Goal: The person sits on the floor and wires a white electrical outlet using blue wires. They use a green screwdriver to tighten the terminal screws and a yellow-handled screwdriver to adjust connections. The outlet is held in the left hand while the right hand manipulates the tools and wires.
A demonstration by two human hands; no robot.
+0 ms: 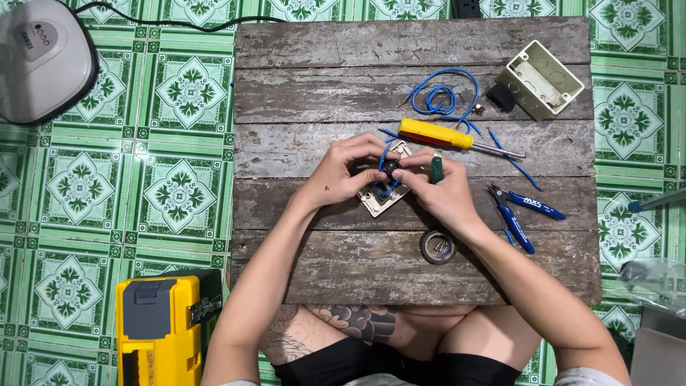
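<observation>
Green patterned floor tiles surround a low table of weathered grey wooden planks [307, 268], seen from straight above, with the person's bare knees at its near edge. Both hands meet near the middle of the boards over a small cream-coloured switch plate [376, 202], which lies tilted, its long axis running from lower left to upper right. The left hand [343, 174] comes in from the left and curls around the plate's upper left side, fingers clenched on it and on the short blue wire [386, 151] that loops up out of its back. The right hand [444, 191] comes in from the right, thumb and forefinger pinched at the dark terminal where the wire enters, while the remaining fingers grip a green-handled screwdriver [436, 169] standing nearly upright. So the plate sits directly between the two hands, touching both, a little more under the left. Just beyond the hands lies a yellow and red screwdriver [436, 134], its shaft pointing right, with a coil of blue wire [439, 96] and a cream junction box [541, 78] further back. Blue-handled cutters [520, 211] rest to the right, and a roll of black tape [436, 246] lies just nearer than the right wrist.
</observation>
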